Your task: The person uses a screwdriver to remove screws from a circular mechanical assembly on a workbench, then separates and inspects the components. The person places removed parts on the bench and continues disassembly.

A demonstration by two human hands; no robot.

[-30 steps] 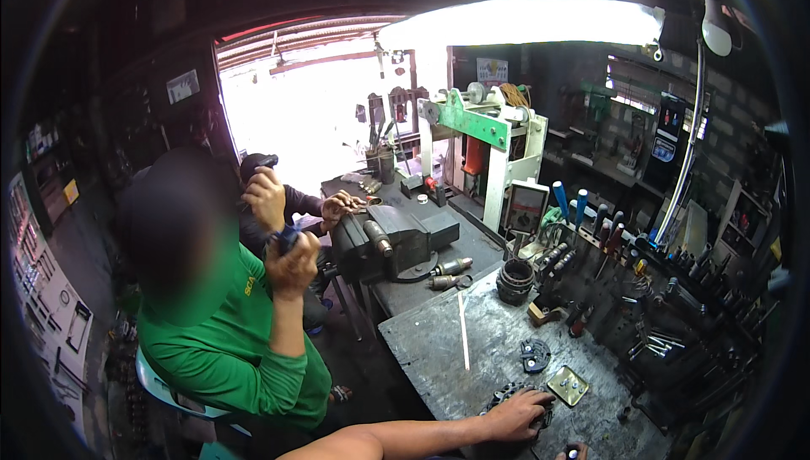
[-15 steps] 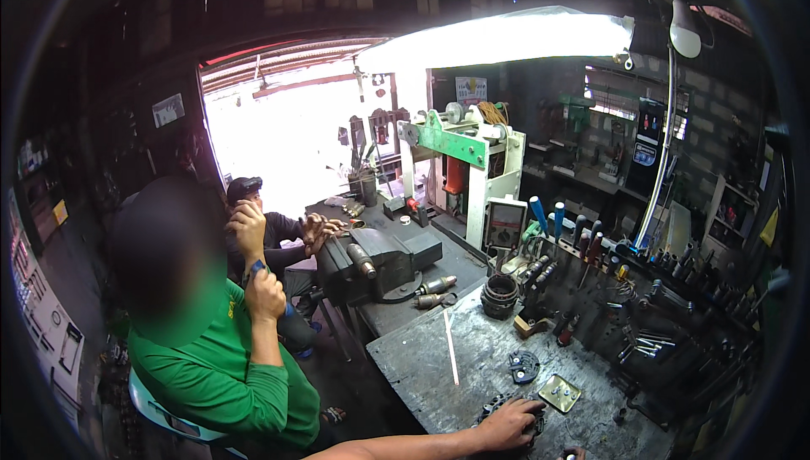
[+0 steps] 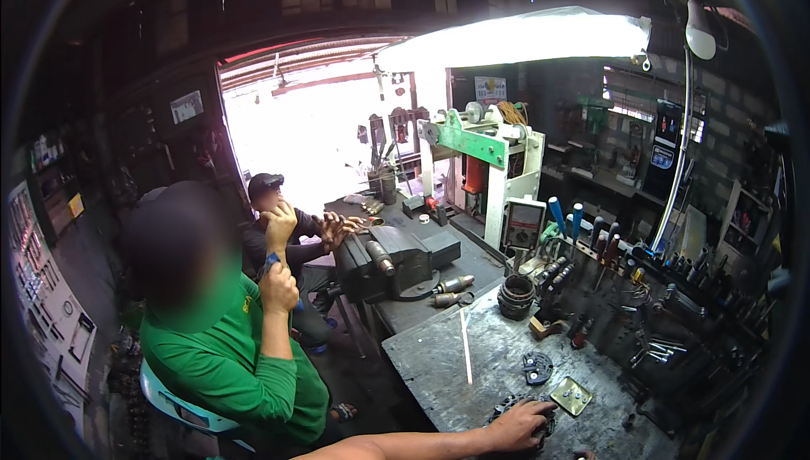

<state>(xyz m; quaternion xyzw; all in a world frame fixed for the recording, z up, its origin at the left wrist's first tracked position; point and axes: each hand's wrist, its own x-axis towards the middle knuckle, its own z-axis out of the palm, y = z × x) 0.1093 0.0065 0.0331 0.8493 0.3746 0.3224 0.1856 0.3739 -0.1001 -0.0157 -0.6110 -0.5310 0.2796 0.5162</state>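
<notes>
Across the lower centre and right of the frame, one metal-topped workbench [image 3: 430, 350], scuffed grey. Upper centre right, one upright frame [image 3: 498, 207], pale, with a green crossbeam. Left of frame, one seated person in green [image 3: 245, 367], long-sleeved, both hands raised, one above the other. Behind, left of centre, a second person [image 3: 308, 252] in dark clothing, hands near the vise. Centre, one dark bench vise [image 3: 392, 270], a metal cylinder [image 3: 380, 256] lying across its top. Lower centre right, the wearer's left hand [image 3: 521, 424], palm down, fingers loosely bent over a dark toothed part [image 3: 509, 403], which lies on the bench, partly covered; whether the fingers close on it cannot be told. Lower edge, right of that, a mere sliver of the right hand [image 3: 584, 455], its grip and contents impossible to tell. Right of centre, one black ribbed cylinder [image 3: 516, 298], standing. Below it, one round dark part [image 3: 537, 369], lying near the left hand. Just beside, one shallow tray [image 3: 577, 410], squarish, holding small metal pieces [image 3: 576, 396]. Left of these, one pale narrow strip [image 3: 466, 346], lying flat.
</notes>
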